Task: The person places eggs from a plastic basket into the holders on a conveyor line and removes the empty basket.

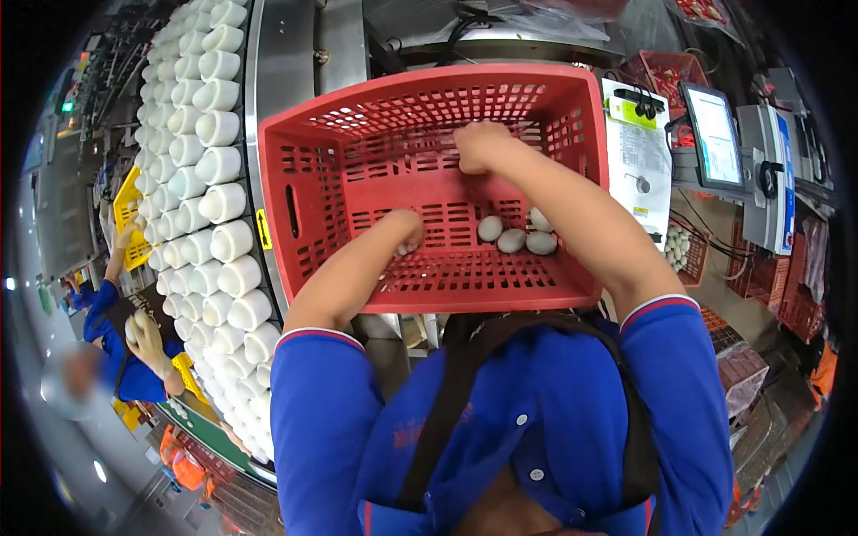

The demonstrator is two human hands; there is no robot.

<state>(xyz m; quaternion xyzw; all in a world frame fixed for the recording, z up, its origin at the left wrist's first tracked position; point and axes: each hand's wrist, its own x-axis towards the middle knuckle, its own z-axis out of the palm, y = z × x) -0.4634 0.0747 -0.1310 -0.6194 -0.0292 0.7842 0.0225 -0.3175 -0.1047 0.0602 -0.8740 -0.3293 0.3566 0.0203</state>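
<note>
A red plastic crate (357,302) with slotted walls stands in front of me. Inside it, several pale grey-green eggs (511,240) lie together toward the near right. My left hand (408,232) is low in the crate, left of the eggs, its fingers curled down toward the floor. Farther back, my right hand (483,147) is closed like a fist above the crate floor, near the far wall. The back of each hand faces me, so whatever the fingers may hold is hidden.
Left of the crate runs a conveyor with rows of white cups (220,166). Beyond it a co-worker's gloved hand (146,338) holds eggs. To the right are a white panel (638,165), a screen (712,134) and an egg-filled basket (685,248).
</note>
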